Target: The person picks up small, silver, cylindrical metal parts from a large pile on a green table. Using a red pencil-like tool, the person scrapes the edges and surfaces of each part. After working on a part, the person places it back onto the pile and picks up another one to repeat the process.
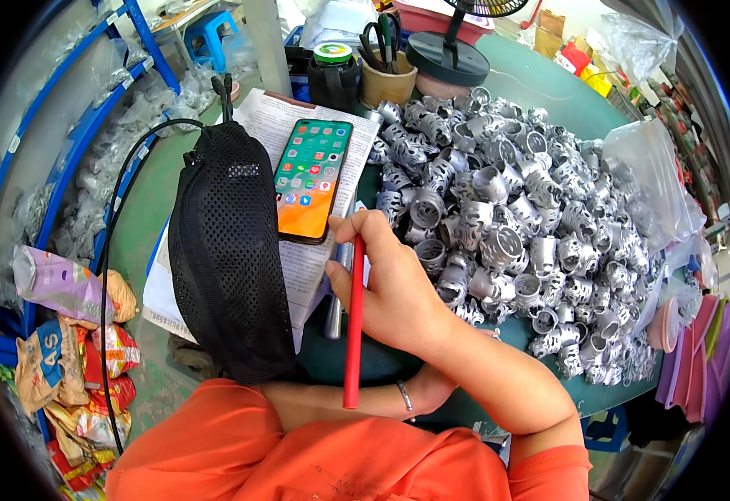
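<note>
My right hand [386,275] is closed, its thumb and fingers pinching a slim straight red stick [354,334] that points down towards my lap; its exact kind does not show. A smartphone [312,175] with a lit screen of app icons lies just beyond the fingertips, on printed paper sheets [256,125]. My left forearm crosses my body, and my left hand [433,391], with a bangle at its wrist, rests by the table edge under my right arm; its fingers are hidden. Right of my hands spreads a big heap of silver openwork metal rings [499,225].
A black mesh pouch [230,250] with a cable lies on the papers; a metal rod [334,313] sits beside them. Behind stand a lidded jar [333,75], a holder with scissors [388,79] and a fan [448,57]. Blue shelving [64,159] and snack packets [114,351] are left.
</note>
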